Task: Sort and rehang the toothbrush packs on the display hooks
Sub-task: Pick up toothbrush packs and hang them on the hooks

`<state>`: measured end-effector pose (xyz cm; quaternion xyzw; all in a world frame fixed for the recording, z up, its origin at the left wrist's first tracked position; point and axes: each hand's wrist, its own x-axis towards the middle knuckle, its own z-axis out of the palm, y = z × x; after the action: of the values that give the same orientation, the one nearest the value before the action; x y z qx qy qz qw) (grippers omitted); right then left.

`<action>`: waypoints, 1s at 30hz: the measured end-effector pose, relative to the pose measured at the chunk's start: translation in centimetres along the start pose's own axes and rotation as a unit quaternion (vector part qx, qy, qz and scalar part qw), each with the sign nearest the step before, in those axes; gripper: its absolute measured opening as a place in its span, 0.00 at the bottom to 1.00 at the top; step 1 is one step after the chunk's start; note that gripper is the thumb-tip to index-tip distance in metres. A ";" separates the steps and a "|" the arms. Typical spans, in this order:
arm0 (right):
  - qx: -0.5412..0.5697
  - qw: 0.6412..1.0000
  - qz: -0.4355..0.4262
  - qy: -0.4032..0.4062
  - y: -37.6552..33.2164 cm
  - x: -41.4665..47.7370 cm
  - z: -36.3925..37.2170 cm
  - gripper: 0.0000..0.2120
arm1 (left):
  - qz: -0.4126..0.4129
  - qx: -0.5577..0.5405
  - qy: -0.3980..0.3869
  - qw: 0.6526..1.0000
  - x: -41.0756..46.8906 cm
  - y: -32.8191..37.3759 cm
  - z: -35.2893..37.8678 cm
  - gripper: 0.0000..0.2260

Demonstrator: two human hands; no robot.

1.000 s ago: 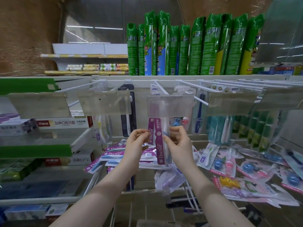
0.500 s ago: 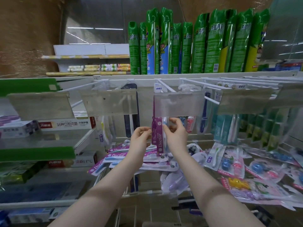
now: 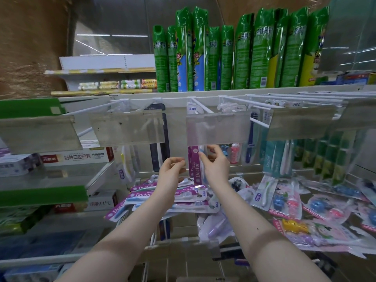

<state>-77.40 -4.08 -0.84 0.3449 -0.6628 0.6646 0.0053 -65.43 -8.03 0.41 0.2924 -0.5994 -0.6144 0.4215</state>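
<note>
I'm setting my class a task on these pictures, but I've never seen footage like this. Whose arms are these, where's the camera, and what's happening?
No machine here: these are a person's bare arms, filmed by a camera worn on their head, facing a shop display. The right hand pinches a purple Doctor toothbrush pack upright below a white display hook; the left hand hovers open beside it. More loose packs lie piled beneath. Green spray cans stand above.

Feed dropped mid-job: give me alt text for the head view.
The right hand pinches a purple toothbrush pack upright just below a clear label holder on a display hook. The left hand hovers beside it, fingers loosely curled, holding nothing. More purple packs lie heaped below.
</note>
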 end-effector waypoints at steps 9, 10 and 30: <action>0.014 0.999 0.036 -0.016 -0.2 0.6 0.7 0.14 | 0.016 0.001 0.002 1.000 -0.6 0.5 -0.1 0.03; 0.018 0.999 0.043 -0.020 -0.3 0.4 0.7 0.15 | 0.017 0.004 0.000 1.000 -0.7 0.6 -0.1 0.03; 0.082 0.995 0.062 0.009 -1.4 -7.1 -6.0 0.15 | 0.043 0.025 -0.072 0.996 -4.1 -0.3 -0.6 0.03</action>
<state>-74.07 4.55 -2.20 0.2959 -0.6262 0.7190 -0.0582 -63.01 -4.73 -0.54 0.2318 -0.6555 -0.6001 0.3955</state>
